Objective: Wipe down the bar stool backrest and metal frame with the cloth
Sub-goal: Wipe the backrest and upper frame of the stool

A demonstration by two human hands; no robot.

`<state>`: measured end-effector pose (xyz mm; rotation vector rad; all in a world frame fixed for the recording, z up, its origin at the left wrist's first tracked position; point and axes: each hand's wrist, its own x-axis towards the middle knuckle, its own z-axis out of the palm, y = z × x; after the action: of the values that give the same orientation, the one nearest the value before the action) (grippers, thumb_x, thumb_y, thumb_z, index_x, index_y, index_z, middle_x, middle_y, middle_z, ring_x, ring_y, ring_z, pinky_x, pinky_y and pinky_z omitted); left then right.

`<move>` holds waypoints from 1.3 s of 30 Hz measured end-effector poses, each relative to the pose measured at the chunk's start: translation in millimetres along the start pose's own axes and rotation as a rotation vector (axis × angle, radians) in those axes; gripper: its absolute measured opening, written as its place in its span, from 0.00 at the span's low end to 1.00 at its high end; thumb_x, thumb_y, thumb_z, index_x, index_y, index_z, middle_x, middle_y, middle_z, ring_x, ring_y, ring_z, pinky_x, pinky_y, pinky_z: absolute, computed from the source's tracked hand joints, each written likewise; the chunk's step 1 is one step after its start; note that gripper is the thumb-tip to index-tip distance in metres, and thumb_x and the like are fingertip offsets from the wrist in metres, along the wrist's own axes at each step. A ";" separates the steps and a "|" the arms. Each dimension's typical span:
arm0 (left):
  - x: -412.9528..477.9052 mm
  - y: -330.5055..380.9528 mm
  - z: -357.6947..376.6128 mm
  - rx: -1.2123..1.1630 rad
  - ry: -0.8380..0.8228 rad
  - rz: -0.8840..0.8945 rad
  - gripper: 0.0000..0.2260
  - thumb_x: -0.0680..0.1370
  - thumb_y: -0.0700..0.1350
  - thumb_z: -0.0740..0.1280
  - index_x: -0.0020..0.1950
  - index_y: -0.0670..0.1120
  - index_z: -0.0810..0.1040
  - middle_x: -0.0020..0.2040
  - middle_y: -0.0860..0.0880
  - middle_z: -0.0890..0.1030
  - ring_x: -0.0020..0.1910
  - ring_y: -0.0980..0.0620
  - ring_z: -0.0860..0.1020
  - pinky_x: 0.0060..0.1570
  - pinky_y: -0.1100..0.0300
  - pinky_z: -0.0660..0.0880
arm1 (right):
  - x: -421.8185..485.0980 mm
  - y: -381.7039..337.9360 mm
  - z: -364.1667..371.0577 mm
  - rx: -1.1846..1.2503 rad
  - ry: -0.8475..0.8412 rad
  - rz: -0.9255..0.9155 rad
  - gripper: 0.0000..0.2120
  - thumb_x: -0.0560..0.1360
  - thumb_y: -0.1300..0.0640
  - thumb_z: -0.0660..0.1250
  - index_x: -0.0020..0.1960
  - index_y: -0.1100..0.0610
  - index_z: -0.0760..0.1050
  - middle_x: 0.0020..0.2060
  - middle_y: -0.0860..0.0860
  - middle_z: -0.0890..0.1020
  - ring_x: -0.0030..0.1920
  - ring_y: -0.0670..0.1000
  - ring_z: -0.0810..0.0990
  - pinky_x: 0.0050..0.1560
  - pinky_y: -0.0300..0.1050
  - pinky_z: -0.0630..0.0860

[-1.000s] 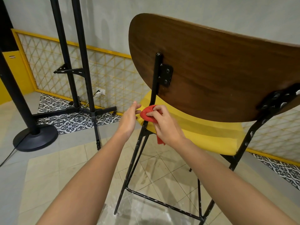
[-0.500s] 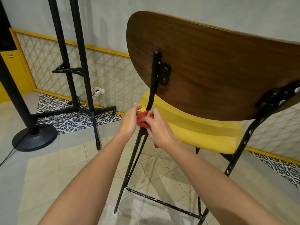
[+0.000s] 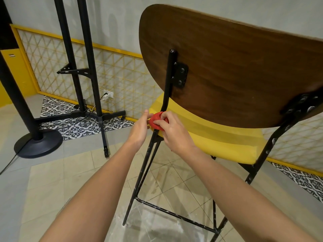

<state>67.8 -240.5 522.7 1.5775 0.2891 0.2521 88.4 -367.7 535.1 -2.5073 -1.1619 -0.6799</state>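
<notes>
The bar stool has a dark wooden backrest [image 3: 236, 70], a yellow seat [image 3: 218, 137] and a black metal frame [image 3: 167, 81] with chipped paint. A red cloth [image 3: 155, 122] is wrapped round the left rear upright of the frame, just below the seat's level. My right hand [image 3: 173, 131] grips the cloth against the upright, fingers curled over it. On the other side of the upright my left hand [image 3: 139, 130] touches the cloth with its fingertips and thumb. Part of the cloth is hidden behind my right hand.
A black pole on a round base [image 3: 37, 142] stands at the left. A black double-post stand [image 3: 87, 75] with crossed feet is behind it, near a wall socket [image 3: 108, 94]. A yellow lattice panel [image 3: 122, 79] lines the wall. The stool's footrest bar [image 3: 174, 213] runs low across tiled floor.
Both hands and the cloth have shifted slightly along the left upright; the cloth is now bunched tighter between them. The view has moved a little closer to the stool.
</notes>
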 end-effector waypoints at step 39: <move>-9.4 10.0 -6.9 -0.047 0.001 -0.016 0.22 0.82 0.57 0.48 0.67 0.49 0.73 0.54 0.48 0.78 0.56 0.48 0.75 0.60 0.52 0.67 | 0.4 -12.2 -4.5 -0.180 -0.081 -0.077 0.18 0.62 0.70 0.75 0.50 0.60 0.81 0.45 0.55 0.77 0.43 0.57 0.76 0.33 0.45 0.67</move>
<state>56.9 -237.3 533.1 1.5276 0.2951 0.2457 77.9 -361.8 539.8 -2.6729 -1.2843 -0.7397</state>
